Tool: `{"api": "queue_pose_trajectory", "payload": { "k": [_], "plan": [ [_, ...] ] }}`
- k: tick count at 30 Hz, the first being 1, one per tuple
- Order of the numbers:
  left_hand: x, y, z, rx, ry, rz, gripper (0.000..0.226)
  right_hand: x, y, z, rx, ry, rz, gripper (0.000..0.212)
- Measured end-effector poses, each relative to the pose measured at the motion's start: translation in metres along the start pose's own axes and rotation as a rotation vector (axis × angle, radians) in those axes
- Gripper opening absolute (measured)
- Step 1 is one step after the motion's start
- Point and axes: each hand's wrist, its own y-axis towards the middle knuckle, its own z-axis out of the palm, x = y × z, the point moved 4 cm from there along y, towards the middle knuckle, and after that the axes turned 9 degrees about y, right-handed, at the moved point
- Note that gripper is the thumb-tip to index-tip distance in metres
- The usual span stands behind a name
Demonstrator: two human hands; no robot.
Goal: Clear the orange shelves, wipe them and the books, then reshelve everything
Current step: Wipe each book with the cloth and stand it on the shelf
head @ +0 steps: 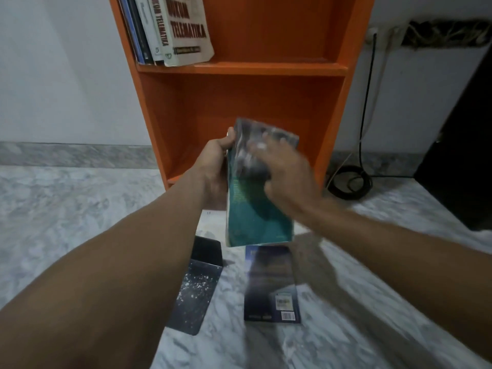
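Teal book (258, 209) is held upright at frame centre, in front of the orange shelves (239, 69), clear of the floor (80, 209). Left hand (217, 169) grips its spine edge at 9 o'clock, thumb curled over the top corner. Right hand (287, 171) lies across the cover at 2 o'clock; motion blur, grip cannot be determined. Row of books (183, 27) stands on the upper shelf at 11 o'clock. Speckled book (197, 288) and blue book (269, 283) lie flat on the floor at 6 o'clock, apart. Coiled cable (351, 179) at 3 o'clock.
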Motion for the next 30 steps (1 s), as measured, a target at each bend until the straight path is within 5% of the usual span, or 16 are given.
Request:
{"api": "queue_pose_trajectory", "payload": {
  "k": [2, 5, 6, 9, 12, 16, 21, 23, 27, 30],
  "plan": [
    [-0.002, -0.001, -0.004, -0.027, -0.022, 0.016, 0.063, 0.001, -0.058, 0.028, 0.169, -0.014, -0.151, 0.066],
    [-0.001, -0.001, -0.021, -0.086, -0.005, 0.036, 0.066, -0.006, -0.138, 0.050, 0.651, -0.089, -0.326, 0.037],
    [-0.001, 0.000, -0.023, -0.103, 0.020, 0.044, 0.066, -0.007, -0.141, 0.041, 0.669, -0.116, -0.326, 0.034],
    [0.002, 0.005, -0.023, -0.122, 0.021, 0.061, 0.062, -0.006, -0.090, -0.006, 0.203, 0.068, -0.324, 0.034],
    [0.002, 0.014, -0.017, -0.129, 0.025, 0.070, 0.057, -0.022, -0.005, -0.056, -0.212, 0.071, -0.115, 0.055],
    [-0.002, 0.018, -0.007, -0.171, 0.015, 0.108, 0.049, -0.039, 0.007, -0.036, -0.022, 0.036, 0.067, 0.083],
    [-0.005, 0.016, -0.040, -0.471, 0.111, 0.223, 0.044, -0.043, -0.135, 0.007, 0.496, 0.201, -0.113, 0.055],
    [-0.004, 0.016, -0.055, -0.632, 0.181, 0.236, 0.047, -0.044, -0.134, -0.011, 0.378, 0.299, -0.140, 0.046],
    [0.003, 0.016, -0.048, -0.781, 0.277, 0.287, 0.057, -0.047, -0.037, -0.064, -0.096, 0.520, 0.015, 0.060],
    [0.008, 0.025, -0.035, -0.731, 0.276, 0.307, 0.059, -0.035, 0.036, -0.071, -0.062, 0.710, 0.060, 0.063]
  ]
}}
